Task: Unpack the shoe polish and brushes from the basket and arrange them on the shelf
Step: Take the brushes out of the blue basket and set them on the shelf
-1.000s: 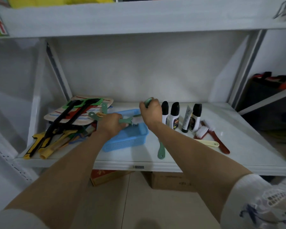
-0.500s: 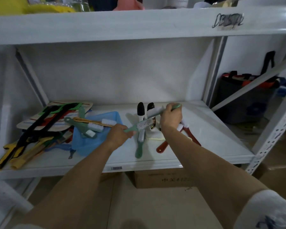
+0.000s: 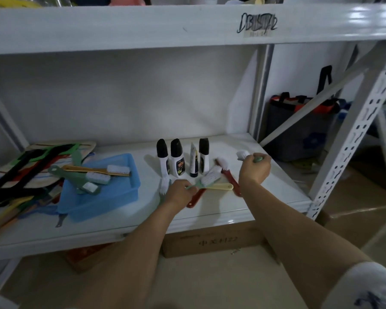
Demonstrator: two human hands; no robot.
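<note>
A blue basket (image 3: 112, 197) lies tilted on the white shelf (image 3: 210, 212) and holds several brushes (image 3: 94, 175). Several black-capped polish bottles (image 3: 176, 159) stand upright in a row at mid-shelf. My left hand (image 3: 178, 194) grips the handle of a green brush (image 3: 207, 179) low over the shelf, above a cream brush (image 3: 221, 186) and a red brush (image 3: 194, 200). My right hand (image 3: 253, 168) grips another green-handled brush (image 3: 243, 155), raised at the right of the bottles. Another red brush (image 3: 228, 175) and a green brush (image 3: 164, 186) lie on the shelf.
A heap of coloured shoe horns and a striped board (image 3: 31, 170) fills the shelf's left end. A perforated white upright (image 3: 348, 148) bounds the right side. Cardboard boxes (image 3: 214, 241) sit under the shelf. A dark bag (image 3: 299, 126) stands beyond the frame at right.
Both hands carried green brushes out of the basket and to the right. The left hand has lowered its brush toward the shelf in front of the bottles; the right hand moved further right.
</note>
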